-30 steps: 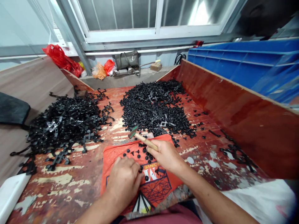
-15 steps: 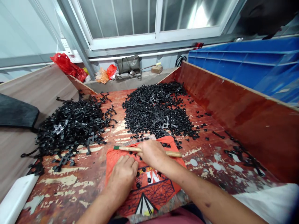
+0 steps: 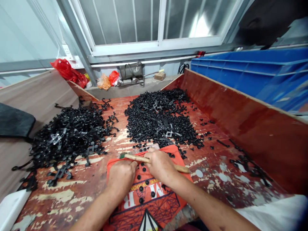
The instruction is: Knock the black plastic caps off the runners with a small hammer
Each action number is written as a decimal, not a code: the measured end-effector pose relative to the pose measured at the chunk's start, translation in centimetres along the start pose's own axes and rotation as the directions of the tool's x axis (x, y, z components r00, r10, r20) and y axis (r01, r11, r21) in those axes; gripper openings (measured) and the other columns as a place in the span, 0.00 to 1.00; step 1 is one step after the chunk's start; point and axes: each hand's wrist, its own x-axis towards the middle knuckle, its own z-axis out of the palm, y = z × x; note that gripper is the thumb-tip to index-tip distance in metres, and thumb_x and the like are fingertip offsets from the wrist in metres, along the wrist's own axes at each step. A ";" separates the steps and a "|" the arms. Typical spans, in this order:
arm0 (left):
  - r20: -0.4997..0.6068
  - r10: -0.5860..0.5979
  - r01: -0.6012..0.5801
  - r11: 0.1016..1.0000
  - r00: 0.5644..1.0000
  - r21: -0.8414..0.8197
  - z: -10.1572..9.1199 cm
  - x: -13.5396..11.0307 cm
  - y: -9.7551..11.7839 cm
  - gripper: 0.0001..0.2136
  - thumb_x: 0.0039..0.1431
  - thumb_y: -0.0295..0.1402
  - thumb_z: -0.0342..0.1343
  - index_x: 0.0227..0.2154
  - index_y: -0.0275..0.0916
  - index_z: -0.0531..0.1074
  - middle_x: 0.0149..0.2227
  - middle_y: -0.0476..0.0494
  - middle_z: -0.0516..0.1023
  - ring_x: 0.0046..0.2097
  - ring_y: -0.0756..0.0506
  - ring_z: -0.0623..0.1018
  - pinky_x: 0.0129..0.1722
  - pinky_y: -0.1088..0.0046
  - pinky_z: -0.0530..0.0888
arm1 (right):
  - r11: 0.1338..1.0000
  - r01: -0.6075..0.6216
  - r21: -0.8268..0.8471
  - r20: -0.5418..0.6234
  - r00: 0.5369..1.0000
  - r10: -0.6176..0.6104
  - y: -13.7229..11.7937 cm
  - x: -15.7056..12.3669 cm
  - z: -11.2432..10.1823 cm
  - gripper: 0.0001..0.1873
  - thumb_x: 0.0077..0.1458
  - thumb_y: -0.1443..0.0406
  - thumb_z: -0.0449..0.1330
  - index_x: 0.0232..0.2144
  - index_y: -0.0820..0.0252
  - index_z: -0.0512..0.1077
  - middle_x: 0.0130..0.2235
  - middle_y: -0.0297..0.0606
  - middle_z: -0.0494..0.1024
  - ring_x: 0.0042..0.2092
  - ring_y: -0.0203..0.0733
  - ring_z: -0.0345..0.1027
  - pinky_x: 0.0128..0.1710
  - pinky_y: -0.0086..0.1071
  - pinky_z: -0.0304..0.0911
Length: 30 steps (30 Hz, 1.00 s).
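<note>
My right hand (image 3: 160, 163) is closed around a wooden stick (image 3: 137, 158) with a green end, held crosswise above an orange printed cloth (image 3: 168, 200). My left hand (image 3: 123, 175) is closed on the cloth's left side, its fingertips just under the stick's green end. What those fingers hold, if anything, is hidden. Small round black pieces (image 3: 141, 200) lie scattered on the cloth between and below the hands. Just beyond the cloth rises a large heap of small black parts (image 3: 156, 118). Another heap, of longer black linked parts (image 3: 72, 131), is to the left.
A red-brown board wall (image 3: 240, 106) runs along the right, with a blue crate (image 3: 240, 70) behind it. Loose black strips (image 3: 250, 166) lie near that wall. A wood-grain panel (image 3: 40, 86) borders the left, and a white object (image 3: 14, 205) sits at lower left.
My left hand has shifted left and closed up under the stick's tip. The stick's green end has swung a little. More of the cloth's printing shows between the hands.
</note>
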 end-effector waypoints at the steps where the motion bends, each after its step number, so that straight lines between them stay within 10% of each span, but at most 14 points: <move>1: 0.000 0.003 -0.003 1.000 1.000 -0.021 0.0 0.1 0.0 0.16 0.66 0.32 0.44 0.34 0.38 0.78 0.33 0.36 0.83 0.36 0.38 0.81 0.35 0.65 0.69 | 1.000 0.010 0.028 -0.022 1.000 -0.009 0.1 -0.2 -0.2 0.08 0.58 0.68 0.59 0.30 0.56 0.78 0.35 0.35 0.78 0.35 0.39 0.71 0.32 0.29 0.57; 11: 0.163 -0.076 0.104 0.979 0.984 -0.175 -2.0 1.4 -0.6 0.11 0.57 0.32 0.49 0.26 0.43 0.76 0.30 0.41 0.83 0.33 0.40 0.80 0.29 0.71 0.61 | 0.970 -0.038 0.239 -0.137 0.988 0.072 4.6 -6.1 -2.1 0.09 0.60 0.69 0.56 0.28 0.56 0.72 0.29 0.30 0.71 0.31 0.36 0.67 0.30 0.28 0.56; 17: -0.005 0.046 -0.046 0.980 0.999 -0.191 -4.8 5.8 -1.6 0.11 0.60 0.33 0.49 0.28 0.43 0.76 0.28 0.44 0.81 0.32 0.44 0.78 0.30 0.72 0.61 | 0.943 -0.168 0.287 -0.111 0.972 0.206 7.2 -10.9 -0.2 0.08 0.58 0.69 0.55 0.27 0.56 0.70 0.30 0.32 0.73 0.33 0.39 0.68 0.33 0.29 0.56; 24: -0.130 0.204 -0.231 0.941 0.970 -0.248 -6.2 17.2 5.1 0.10 0.56 0.29 0.53 0.37 0.44 0.79 0.37 0.46 0.80 0.42 0.45 0.77 0.42 0.72 0.69 | 0.926 -0.196 0.322 -0.088 0.968 0.236 7.9 -11.1 0.6 0.06 0.55 0.68 0.54 0.28 0.55 0.69 0.30 0.31 0.78 0.31 0.39 0.70 0.30 0.28 0.55; 30: -0.178 0.133 -0.167 0.967 0.975 -0.190 -5.0 23.5 9.6 0.23 0.48 0.36 0.64 0.50 0.42 0.75 0.52 0.34 0.75 0.57 0.31 0.69 0.56 0.50 0.64 | 0.872 -0.243 0.424 -0.048 0.956 0.290 9.6 -10.0 1.2 0.04 0.51 0.67 0.56 0.27 0.56 0.71 0.27 0.30 0.76 0.29 0.37 0.67 0.28 0.25 0.55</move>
